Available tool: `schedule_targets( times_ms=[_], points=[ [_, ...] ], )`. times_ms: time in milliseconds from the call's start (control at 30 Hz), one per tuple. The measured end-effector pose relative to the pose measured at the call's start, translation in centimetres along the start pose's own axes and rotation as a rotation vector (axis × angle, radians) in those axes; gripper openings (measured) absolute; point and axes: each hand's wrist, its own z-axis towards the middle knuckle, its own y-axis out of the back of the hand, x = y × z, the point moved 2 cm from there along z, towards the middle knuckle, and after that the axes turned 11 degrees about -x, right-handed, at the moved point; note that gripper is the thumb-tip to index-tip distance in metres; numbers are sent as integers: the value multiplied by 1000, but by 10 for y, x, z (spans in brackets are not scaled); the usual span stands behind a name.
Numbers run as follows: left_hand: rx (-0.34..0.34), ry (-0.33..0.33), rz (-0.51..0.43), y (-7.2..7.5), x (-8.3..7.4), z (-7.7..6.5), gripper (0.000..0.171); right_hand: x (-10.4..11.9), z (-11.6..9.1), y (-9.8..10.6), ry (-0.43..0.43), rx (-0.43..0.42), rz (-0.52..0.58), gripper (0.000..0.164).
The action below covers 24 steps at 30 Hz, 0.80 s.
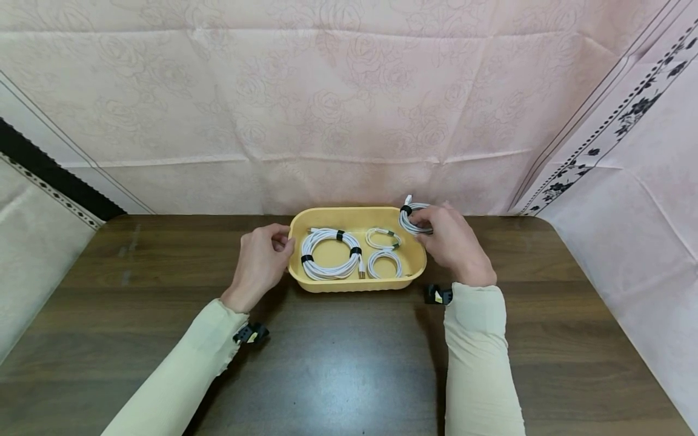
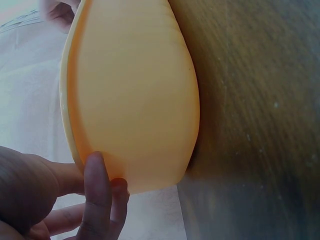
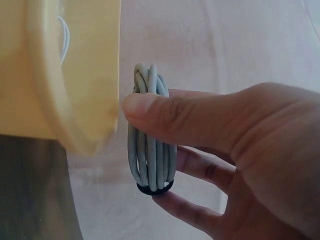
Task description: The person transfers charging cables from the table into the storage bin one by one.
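Observation:
A yellow oblong tray (image 1: 349, 287) sits near the far edge of the table. With thumb and fingers my left hand (image 1: 260, 260) pinches the tray's left end; the left wrist view shows fingertips against the outer wall (image 2: 135, 90). At the far right corner, my right hand (image 1: 455, 242) grips a coiled white cable (image 3: 152, 160) bound with a black tie, held just beside the tray. Inside the tray lies a large white cable coil (image 1: 308, 245) with black ties on the left. Two smaller coils, an upper one (image 1: 368, 238) and a lower one (image 1: 371, 265), lie to its right.
The dark wooden table (image 1: 338, 363) spreads in front of the tray. Right behind its far edge hangs pale pink rose-patterned cloth (image 1: 338, 121), with more cloth on both sides. A small black device (image 1: 251, 333) is strapped at each wrist.

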Motion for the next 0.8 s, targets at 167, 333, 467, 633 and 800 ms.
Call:
schedule_targets(
  times_ms=[167,333,467,633,800],
  points=[
    [-7,-7,-5,-1,0,0,24,5,1,-3,20,-6,-5,25],
    [-6,1,-9,-1,1,0,23,10,2,-6,33,7,-3,24],
    [-5,1,-8,-1,1,0,24,14,3,-8,49,2,-5,25],
    [-4,0,-7,-1,0,0,24,17,3,-10,54,3,-3,26],
    [-2,4,-5,-1,0,0,24,22,5,-13,91,2,4,22]
  ],
)
